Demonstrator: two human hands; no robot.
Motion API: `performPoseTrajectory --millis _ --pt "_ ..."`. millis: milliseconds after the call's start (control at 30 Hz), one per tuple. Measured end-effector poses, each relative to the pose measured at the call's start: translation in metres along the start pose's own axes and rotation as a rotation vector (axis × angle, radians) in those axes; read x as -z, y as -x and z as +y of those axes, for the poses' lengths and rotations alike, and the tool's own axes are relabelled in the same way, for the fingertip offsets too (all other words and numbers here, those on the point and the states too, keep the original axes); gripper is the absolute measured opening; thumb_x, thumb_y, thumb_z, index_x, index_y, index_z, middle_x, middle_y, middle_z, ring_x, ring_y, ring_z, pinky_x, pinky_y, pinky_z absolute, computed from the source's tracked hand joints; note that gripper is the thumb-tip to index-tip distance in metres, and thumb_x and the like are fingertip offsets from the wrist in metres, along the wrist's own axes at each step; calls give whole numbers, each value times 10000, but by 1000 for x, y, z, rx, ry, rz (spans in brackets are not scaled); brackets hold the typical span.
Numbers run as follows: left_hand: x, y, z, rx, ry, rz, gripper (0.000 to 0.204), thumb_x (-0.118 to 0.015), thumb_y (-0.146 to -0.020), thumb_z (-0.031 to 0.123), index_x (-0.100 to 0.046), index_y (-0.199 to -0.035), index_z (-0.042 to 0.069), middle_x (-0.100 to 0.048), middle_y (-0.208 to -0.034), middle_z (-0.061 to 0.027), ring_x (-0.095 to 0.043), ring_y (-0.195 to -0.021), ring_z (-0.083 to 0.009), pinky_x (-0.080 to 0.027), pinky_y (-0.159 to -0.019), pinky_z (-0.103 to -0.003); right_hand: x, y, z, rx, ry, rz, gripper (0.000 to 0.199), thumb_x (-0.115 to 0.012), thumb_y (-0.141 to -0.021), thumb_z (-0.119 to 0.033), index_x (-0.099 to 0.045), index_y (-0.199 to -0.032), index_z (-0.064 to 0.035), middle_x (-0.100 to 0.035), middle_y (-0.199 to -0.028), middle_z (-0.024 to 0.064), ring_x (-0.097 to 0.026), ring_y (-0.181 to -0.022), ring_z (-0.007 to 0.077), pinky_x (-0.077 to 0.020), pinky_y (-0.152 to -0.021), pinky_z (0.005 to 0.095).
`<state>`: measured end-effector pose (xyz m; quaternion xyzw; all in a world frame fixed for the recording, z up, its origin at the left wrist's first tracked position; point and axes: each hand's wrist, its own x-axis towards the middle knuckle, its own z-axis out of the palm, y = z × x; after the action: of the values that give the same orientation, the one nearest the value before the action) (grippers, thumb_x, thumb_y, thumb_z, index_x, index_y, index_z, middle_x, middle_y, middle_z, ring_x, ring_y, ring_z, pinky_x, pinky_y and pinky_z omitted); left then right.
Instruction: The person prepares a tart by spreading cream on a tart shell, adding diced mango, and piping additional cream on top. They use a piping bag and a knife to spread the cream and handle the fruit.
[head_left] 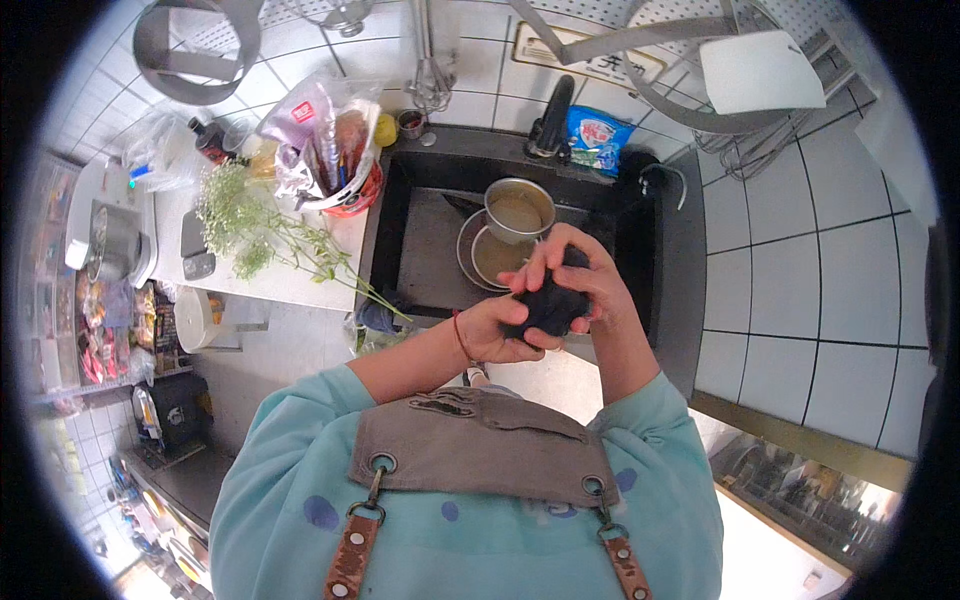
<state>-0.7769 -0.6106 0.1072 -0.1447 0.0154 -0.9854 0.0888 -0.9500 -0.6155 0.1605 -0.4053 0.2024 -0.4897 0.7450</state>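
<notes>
Both hands are closed on one item, a crumpled black cloth (553, 308), gripped and bunched between them in front of the person's chest, over the near edge of the black sink (415, 245) as seen from above. The left hand (492, 331) holds the cloth from the left and below, fingers curled against it; the right hand (597, 282) holds it from the right and above, fingers bent over its top. Whether the cloth is wet cannot be told. A red bracelet (459, 337) is noted on the left wrist. Just beyond the hands, in the sink, a round metal bowl (491, 214) overlaps a second metal bowl (464, 261); the contents of both cannot be identified. At the far rim of the sink stand a black faucet (550, 118) and, beside it, a blue package (598, 141). On the tabletop (295, 287) left of the sink lie white-flowered stems (238, 213), the cut ends pointing toward the person, near a red bucket (362, 192) filled with assorted items. A wire whisk (431, 88) hangs at the tiled wall. The person wears a brown apron (470, 455) over a light-blue top (290, 440).
</notes>
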Motion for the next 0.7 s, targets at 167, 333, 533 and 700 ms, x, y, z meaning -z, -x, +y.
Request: performPoseTrajectory --millis 167,333,533,700 --pt "-2 -2 26 128 -138 339 450 -737 -913 159 -510 -1285 44 -576 -1032 -99 -434 -611 -40 -349 -453 -147 -5 -24 -8 -174 -99 208 202 -619 -1028 -238 -579 -955 -54 -544 -752 35 -573 -690 169 -545 -681 354" --pt "15 -9 43 164 -613 795 135 -660 -957 173 -580 -876 99 -499 -716 26 -328 -468 -21 -244 -394 -185 35 -51 36 -425 147 428 439 -556 -1063 -401 -487 -776 -76 -481 -612 36 -475 -501 148 -442 -516 308" --pt "90 -2 56 135 -1218 1092 261 -737 -890 282 -637 -809 55 -621 -634 -75 -565 -495 -186 -410 -455 -345 91 -57 103 -325 301 710 513 -531 -1064 -455 -445 -699 -105 -441 -537 36 -438 -429 157 -412 -465 323" --pt "142 12 77 235 -2007 1216 449 -712 -814 356 -718 -1080 -6 -723 -988 -285 -708 -988 -441 -559 -895 -514 111 -64 158 -74 278 977 504 -525 -1071 -415 -444 -686 -100 -434 -536 33 -425 -424 154 -392 -447 336"
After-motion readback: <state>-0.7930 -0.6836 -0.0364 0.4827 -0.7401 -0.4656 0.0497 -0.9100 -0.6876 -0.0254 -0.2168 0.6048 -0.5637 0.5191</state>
